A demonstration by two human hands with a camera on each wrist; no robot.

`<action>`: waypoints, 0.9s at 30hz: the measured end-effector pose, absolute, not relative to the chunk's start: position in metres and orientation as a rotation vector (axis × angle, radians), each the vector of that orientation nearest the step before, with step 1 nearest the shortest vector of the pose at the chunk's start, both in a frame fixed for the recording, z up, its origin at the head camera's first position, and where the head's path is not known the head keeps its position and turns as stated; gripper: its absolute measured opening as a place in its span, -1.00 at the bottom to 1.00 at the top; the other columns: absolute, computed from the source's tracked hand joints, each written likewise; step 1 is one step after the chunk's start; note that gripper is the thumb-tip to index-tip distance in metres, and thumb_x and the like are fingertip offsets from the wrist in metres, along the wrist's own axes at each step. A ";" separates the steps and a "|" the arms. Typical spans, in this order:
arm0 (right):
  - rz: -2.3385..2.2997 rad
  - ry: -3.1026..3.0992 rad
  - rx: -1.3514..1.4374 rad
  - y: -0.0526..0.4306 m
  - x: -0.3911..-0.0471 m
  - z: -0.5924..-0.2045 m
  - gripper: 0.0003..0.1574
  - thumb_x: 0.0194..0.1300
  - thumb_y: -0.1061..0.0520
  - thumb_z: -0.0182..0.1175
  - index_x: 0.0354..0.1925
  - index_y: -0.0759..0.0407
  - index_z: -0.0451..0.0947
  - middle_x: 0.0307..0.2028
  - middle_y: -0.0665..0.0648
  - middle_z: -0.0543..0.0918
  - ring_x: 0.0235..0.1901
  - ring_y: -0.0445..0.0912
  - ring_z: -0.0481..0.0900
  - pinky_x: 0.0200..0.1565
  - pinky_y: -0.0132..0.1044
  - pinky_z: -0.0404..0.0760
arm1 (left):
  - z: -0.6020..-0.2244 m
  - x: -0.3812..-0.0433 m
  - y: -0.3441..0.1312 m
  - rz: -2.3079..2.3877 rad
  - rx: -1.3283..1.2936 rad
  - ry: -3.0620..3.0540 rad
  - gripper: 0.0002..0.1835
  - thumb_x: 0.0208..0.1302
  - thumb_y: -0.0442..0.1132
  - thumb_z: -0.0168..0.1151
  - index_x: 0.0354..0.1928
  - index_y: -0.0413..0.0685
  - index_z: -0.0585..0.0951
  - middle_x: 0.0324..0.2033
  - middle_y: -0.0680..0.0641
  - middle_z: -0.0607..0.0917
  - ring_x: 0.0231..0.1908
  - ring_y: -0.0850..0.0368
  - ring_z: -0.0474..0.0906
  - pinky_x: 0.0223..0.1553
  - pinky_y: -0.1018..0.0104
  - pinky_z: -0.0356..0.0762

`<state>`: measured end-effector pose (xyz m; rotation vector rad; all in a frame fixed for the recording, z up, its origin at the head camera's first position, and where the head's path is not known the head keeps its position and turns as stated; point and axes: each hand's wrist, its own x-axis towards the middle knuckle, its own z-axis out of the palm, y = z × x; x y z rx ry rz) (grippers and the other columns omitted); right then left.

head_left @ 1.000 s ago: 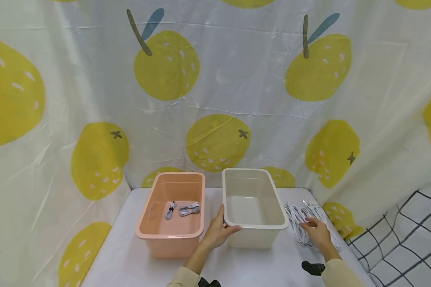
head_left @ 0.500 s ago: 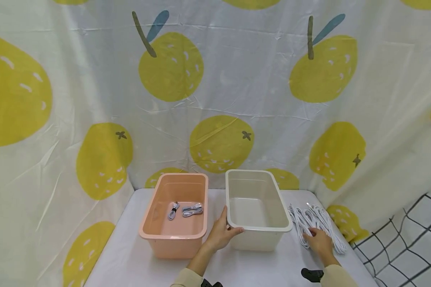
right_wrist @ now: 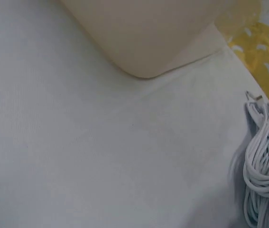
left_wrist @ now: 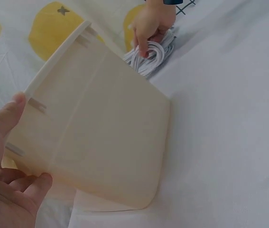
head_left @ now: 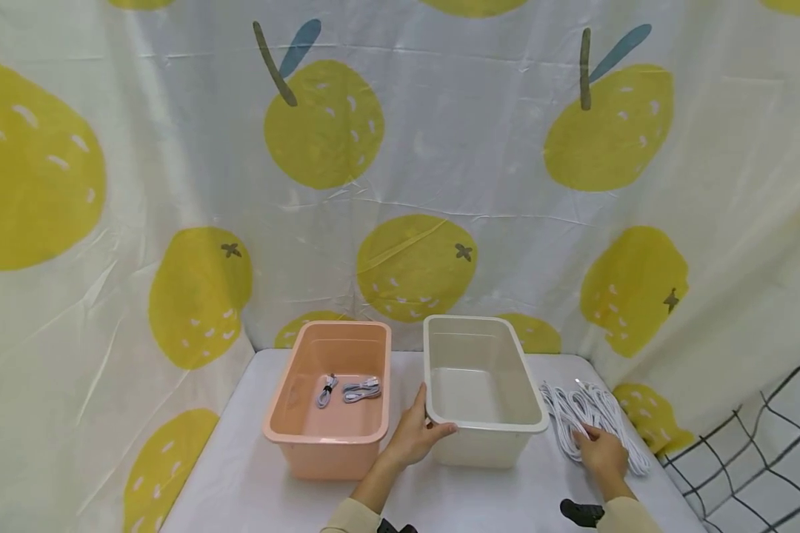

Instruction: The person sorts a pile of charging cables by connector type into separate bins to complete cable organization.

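With the thumb over the front rim and the fingers along the side, my left hand (head_left: 413,438) grips the near left corner of a cream plastic bin (head_left: 476,448). Nothing lies on the part of the bin's floor that shows. Right of it is a pile of long white cables (head_left: 567,418), coiled in loops. My right hand (head_left: 603,453) pinches loops on the near side of the pile; the left wrist view shows its fingers curled on the coil (left_wrist: 143,61). In the right wrist view the looped cable (right_wrist: 260,171) lies at the right edge, the hand mostly cut off.
A peach bin (head_left: 327,459) stands left of the cream one, holding two small bundled grey cables, one (head_left: 327,391) with a dark tie and another (head_left: 362,390) beside it. Behind the white-covered table (head_left: 493,503) hangs a fruit-print curtain (head_left: 413,185). Black wire mesh (head_left: 760,451) is at right.
My right hand has come down onto the white cables, and its fingers have closed on some loops. The left hand stays on the cream bin. The head view has shifted slightly.
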<state>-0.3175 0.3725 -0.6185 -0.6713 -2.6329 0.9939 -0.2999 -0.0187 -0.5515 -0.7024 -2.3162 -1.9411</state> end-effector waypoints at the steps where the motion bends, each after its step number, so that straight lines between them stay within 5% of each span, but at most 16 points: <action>1: 0.998 -2.615 -0.672 0.373 -0.317 -0.618 -0.51 0.41 0.08 0.28 0.17 0.37 0.61 0.08 0.47 0.63 0.09 0.54 0.40 0.04 0.31 0.38 | -0.552 -0.300 -0.018 -1.941 -0.713 -2.310 0.07 0.29 -0.29 0.49 0.63 -0.17 -0.04 0.23 -0.18 0.58 0.20 -0.08 0.55 0.14 0.05 0.56; 21: 1.193 -2.411 -0.698 0.383 -0.320 -0.591 -0.45 0.47 0.02 0.25 0.24 0.38 0.56 0.17 0.52 0.55 0.26 0.52 0.27 0.25 0.31 0.21 | -0.549 -0.299 -0.021 -1.949 -0.759 -2.289 0.05 0.30 -0.28 0.48 0.62 -0.15 -0.02 0.19 -0.20 0.59 0.16 -0.15 0.55 0.09 -0.08 0.58; 27: 1.284 -2.355 -0.683 0.386 -0.322 -0.581 -0.42 0.49 0.04 0.24 0.27 0.41 0.53 0.04 0.47 0.67 0.21 0.40 0.42 0.12 0.15 0.39 | -0.551 -0.300 -0.019 -1.967 -0.751 -2.285 0.06 0.29 -0.32 0.48 0.63 -0.12 -0.04 0.21 -0.17 0.58 0.17 -0.13 0.55 0.08 -0.05 0.58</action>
